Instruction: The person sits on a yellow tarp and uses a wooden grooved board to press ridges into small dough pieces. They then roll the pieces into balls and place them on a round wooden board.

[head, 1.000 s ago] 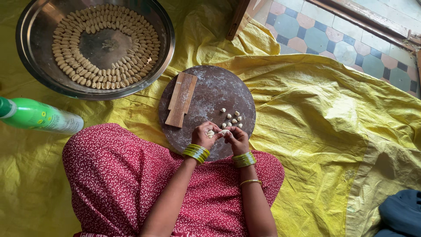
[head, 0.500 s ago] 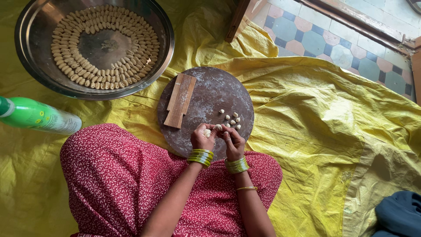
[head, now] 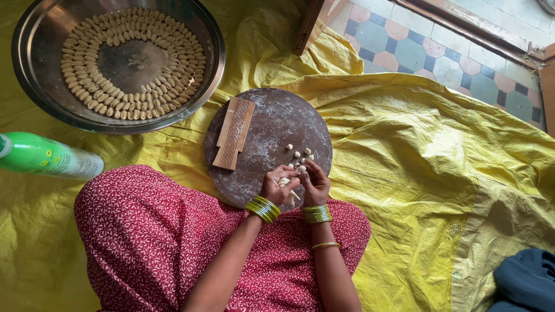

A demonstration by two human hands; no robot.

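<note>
Dough pieces (head: 283,182) pinched in both hands (head: 295,186) at round board (head: 272,127) near edge

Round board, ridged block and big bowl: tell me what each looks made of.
Round board: likely wood, dark, matte, dusted with flour. Ridged block: pale bare wood, grooved lengthwise. Big bowl: metal, probably steel, with a shiny, reflective rim.

Both hands (head: 296,186) pinching dough piece (head: 284,181) over round board (head: 260,144).
</note>
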